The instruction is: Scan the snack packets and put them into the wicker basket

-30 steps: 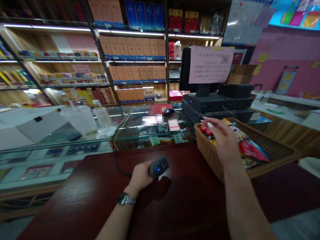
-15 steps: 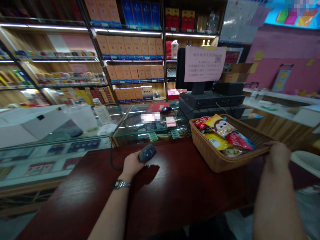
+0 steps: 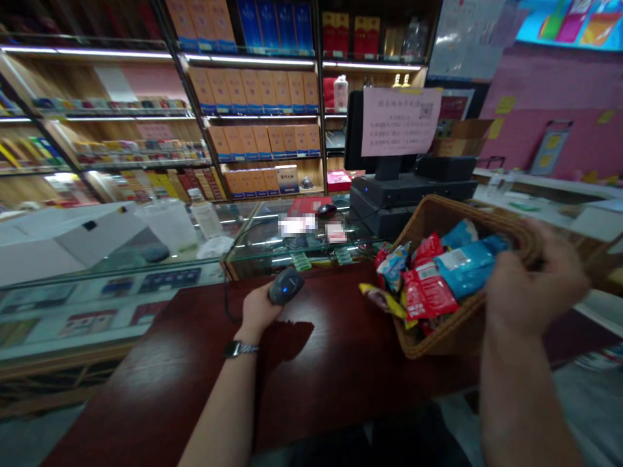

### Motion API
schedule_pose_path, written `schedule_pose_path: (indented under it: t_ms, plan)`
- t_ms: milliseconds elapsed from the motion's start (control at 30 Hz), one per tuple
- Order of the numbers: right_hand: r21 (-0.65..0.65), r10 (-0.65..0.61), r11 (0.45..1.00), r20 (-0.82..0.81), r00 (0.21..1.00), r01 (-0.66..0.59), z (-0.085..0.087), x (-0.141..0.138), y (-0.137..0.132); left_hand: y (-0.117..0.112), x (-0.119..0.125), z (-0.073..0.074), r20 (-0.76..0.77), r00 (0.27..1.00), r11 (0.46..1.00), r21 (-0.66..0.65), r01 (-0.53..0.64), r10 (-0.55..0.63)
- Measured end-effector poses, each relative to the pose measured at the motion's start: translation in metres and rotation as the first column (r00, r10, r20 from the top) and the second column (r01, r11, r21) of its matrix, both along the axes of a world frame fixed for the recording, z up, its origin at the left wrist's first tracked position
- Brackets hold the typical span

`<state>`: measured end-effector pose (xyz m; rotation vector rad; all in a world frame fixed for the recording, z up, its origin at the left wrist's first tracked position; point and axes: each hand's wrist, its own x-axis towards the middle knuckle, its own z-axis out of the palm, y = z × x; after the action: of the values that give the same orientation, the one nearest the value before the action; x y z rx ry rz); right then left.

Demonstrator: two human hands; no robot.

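Note:
My left hand (image 3: pixel 260 309) is wrapped round a dark barcode scanner (image 3: pixel 286 286) with a small blue light, held just above the reddish-brown counter (image 3: pixel 311 389). At the right, my right hand (image 3: pixel 533 285) grips the rim of a woven basket (image 3: pixel 448 340), which is tilted with its opening toward the left. Inside lie several snack packets, among them a blue packet (image 3: pixel 470 266) and a red packet (image 3: pixel 428 292). A yellow packet (image 3: pixel 382 299) sticks out over the basket's lower left rim. Part of my right-hand grip is blurred.
Behind the basket stands a monitor with a pink sign (image 3: pixel 400 122) on a black register base (image 3: pixel 413 194). A glass display case (image 3: pixel 185 279) runs along the left, bearing a white box (image 3: pixel 68 240) and a clear bottle (image 3: pixel 204 214). Shelves of boxed goods (image 3: pixel 263 91) line the back.
My right hand has raised the right side of the basket, tipping it leftward. The packets have tumbled toward its left end. My left hand keeps the scanner in nearly the same place.

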<state>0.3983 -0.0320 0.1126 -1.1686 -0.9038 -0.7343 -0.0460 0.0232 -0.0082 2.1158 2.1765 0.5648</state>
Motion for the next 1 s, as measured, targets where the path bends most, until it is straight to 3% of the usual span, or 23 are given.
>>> schedule_pose_path:
  t_ms: [67, 133, 333, 500, 633, 733, 833, 900, 1000]
  plan:
    - [-0.122, 0.027, 0.992, 0.138, 0.99, -0.01, 0.0, -0.043, -0.007, -0.001, 0.0, 0.002, 0.01, 1.0, 1.0, 0.011, -0.007, 0.007]
    - [-0.199, 0.072, 0.979, 0.161, 0.984, -0.039, -0.004, -0.078, -0.011, -0.002, 0.0, 0.003, 0.018, 1.0, 1.0, 0.022, -0.019, 0.019]
    - [-0.299, 0.29, 0.93, 0.233, 0.928, -0.216, -0.017, -0.153, -0.026, -0.002, 0.002, 0.001, 0.03, 0.999, 0.999, 0.029, -0.024, 0.023]
    - [-0.376, 0.54, 0.822, 0.28, 0.794, -0.427, -0.021, -0.203, -0.03, -0.003, 0.009, -0.002, 0.037, 0.999, 1.0, 0.011, -0.003, 0.003]
    - [-0.537, 0.699, 0.693, 0.339, 0.629, -0.481, -0.044, -0.237, -0.027, -0.005, 0.014, -0.003, 0.044, 0.999, 1.0, 0.003, -0.003, 0.003]
    - [-0.597, 0.733, 0.674, 0.465, 0.497, -0.435, -0.073, -0.252, -0.025, -0.005, 0.015, -0.004, 0.049, 0.999, 1.0, -0.007, 0.005, -0.004]
    - [-0.574, 0.696, 0.718, 0.584, 0.417, -0.393, -0.094, -0.249, -0.024, -0.004, 0.015, -0.006, 0.047, 0.999, 1.0, -0.02, 0.015, -0.014]
    - [-0.526, 0.645, 0.764, 0.635, 0.425, -0.374, -0.096, -0.238, -0.026, -0.003, 0.015, -0.008, 0.039, 0.999, 1.0, -0.02, 0.011, -0.01]
    - [-0.485, 0.596, 0.803, 0.652, 0.469, -0.346, -0.083, -0.213, -0.032, -0.002, 0.017, -0.012, 0.026, 1.0, 1.0, -0.011, 0.006, -0.006]
